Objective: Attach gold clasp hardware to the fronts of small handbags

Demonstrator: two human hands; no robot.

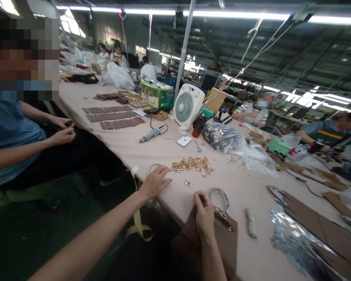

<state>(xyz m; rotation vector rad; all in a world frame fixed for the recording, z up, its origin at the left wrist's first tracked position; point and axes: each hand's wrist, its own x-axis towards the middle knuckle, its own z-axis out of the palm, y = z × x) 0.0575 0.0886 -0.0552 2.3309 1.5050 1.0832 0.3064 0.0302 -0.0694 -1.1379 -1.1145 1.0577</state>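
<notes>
My left hand (155, 181) rests flat on the edge of the pale pink table (128, 144), holding nothing, just beside a roll of tape (153, 168). A loose heap of small gold metal fittings (191, 164) lies ahead of it. My right hand (203, 212) pinches the top of a brown bag panel (225, 242) hanging over the table edge. A gold buckle with a dark strap (223, 218) sits by my fingers, and a clear plastic ring (219, 199) stands behind them. The hand hides part of the hardware.
A co-worker in a blue shirt (14, 144) sits at the left, beside rows of brown leather strips (112, 119). An electric hand tool (150, 135), a desk fan (187, 105), bagged hardware (222, 136) and a silver foil bag (298, 242) lie on the table. Brown panels (324, 226) are stacked at the right.
</notes>
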